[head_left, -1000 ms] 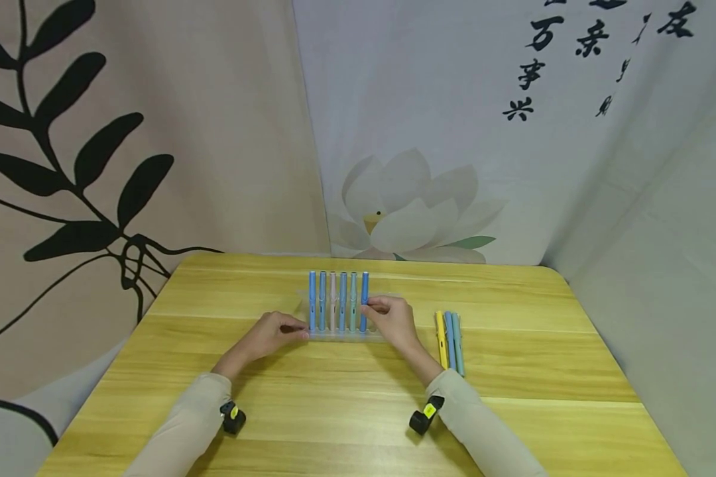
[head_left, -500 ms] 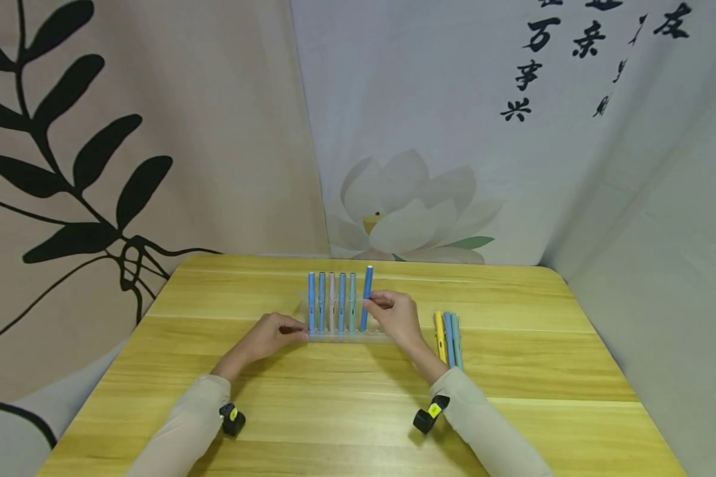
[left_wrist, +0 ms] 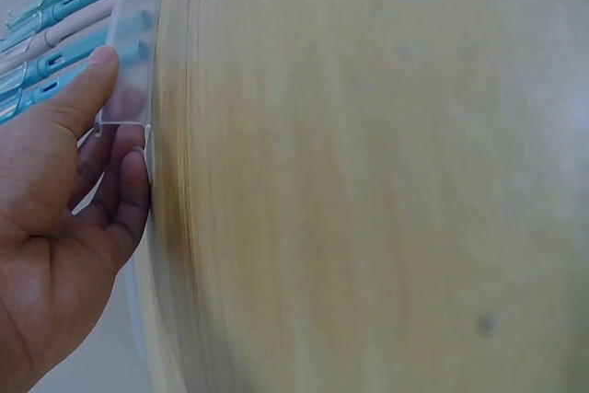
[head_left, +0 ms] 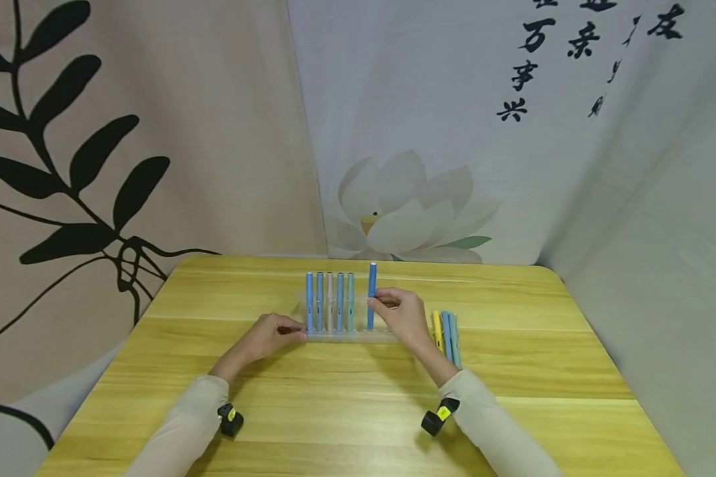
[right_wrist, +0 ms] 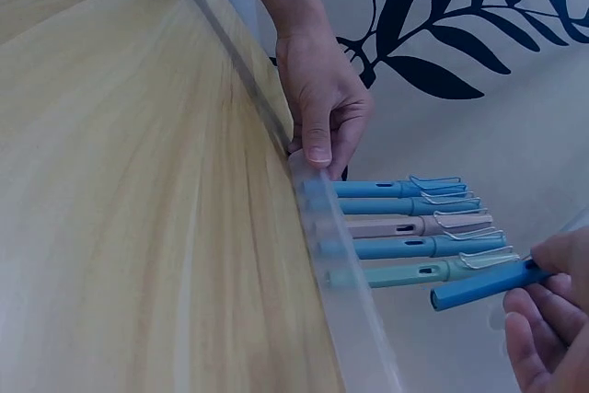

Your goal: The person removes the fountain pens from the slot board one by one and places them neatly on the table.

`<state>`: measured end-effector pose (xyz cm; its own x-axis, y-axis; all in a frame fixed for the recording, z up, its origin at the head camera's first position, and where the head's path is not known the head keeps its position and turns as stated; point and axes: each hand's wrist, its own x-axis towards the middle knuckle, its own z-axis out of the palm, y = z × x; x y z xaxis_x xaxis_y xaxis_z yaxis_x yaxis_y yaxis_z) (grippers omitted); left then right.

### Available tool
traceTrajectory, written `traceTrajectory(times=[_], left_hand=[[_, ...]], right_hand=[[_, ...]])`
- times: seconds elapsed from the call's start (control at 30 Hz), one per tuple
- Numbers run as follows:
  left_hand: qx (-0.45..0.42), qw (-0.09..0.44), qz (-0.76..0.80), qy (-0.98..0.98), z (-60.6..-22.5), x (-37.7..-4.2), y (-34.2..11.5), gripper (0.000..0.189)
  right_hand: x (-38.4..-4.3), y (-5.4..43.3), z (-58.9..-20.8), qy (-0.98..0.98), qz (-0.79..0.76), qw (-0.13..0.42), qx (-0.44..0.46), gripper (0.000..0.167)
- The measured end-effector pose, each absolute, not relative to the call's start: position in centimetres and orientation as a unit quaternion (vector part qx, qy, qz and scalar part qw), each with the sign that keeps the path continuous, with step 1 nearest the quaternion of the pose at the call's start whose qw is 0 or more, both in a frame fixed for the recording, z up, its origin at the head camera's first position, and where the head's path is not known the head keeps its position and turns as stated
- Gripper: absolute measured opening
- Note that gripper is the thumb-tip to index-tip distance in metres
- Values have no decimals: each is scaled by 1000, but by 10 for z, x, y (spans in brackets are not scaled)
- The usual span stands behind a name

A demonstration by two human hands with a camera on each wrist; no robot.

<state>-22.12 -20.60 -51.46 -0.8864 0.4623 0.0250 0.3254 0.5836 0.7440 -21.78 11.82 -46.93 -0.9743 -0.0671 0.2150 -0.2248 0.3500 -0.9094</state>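
A clear plastic pen rack (head_left: pixel 358 337) stands on the table, with several capped pens (head_left: pixel 331 301) upright in it: blue, pale pink and mint green. My left hand (head_left: pixel 270 338) holds the rack's left end, thumb on its top face and fingers at its end, as the left wrist view (left_wrist: pixel 64 200) shows. My right hand (head_left: pixel 404 318) pinches a darker blue pen (head_left: pixel 372 279) between thumb and fingers, nearly upright, to the right of the mint pen. In the right wrist view this blue pen's lower end (right_wrist: pixel 446 298) is free of the rack.
To the right of the rack lie a yellow pen (head_left: pixel 437 330), a blue pen (head_left: pixel 447 334) and a teal pen (head_left: pixel 455 339), side by side, partly behind the right forearm. The wooden table (head_left: pixel 334 411) reaches back to curtains printed with leaves and a lotus.
My right hand has drawn the blue pen up and shifted it slightly right, away from the mint pen. The left hand has stayed on the rack's end.
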Motion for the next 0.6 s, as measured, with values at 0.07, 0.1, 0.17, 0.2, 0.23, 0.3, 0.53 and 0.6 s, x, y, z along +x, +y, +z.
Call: traceTrajectory(times=[0.07, 0.1, 0.17, 0.2, 0.23, 0.3, 0.53, 0.6], left_hand=[[226, 83, 398, 885, -514, -221, -206, 33], [225, 84, 399, 885, -514, -221, -206, 32], [222, 86, 398, 886, -514, -221, -206, 32], [221, 86, 397, 886, -513, -221, -206, 32], [220, 88, 396, 887, -514, -221, -206, 32], [216, 91, 396, 888, -514, -222, -206, 31], [220, 91, 398, 886, -516, -222, -207, 32], [217, 93, 399, 886, -516, -222, -207, 33]], right_hand=[[-217, 120, -467, -822, 558, 74, 89, 26], [-216, 122, -466, -824, 554, 76, 89, 26], [-215, 124, -464, -827, 549, 79, 89, 25], [-215, 125, -463, -828, 547, 81, 89, 25], [-214, 127, -462, -829, 546, 82, 90, 25], [-214, 129, -460, -828, 547, 84, 91, 25], [-210, 140, -457, -829, 545, 93, 90, 27], [-209, 144, -458, -830, 543, 96, 88, 26]])
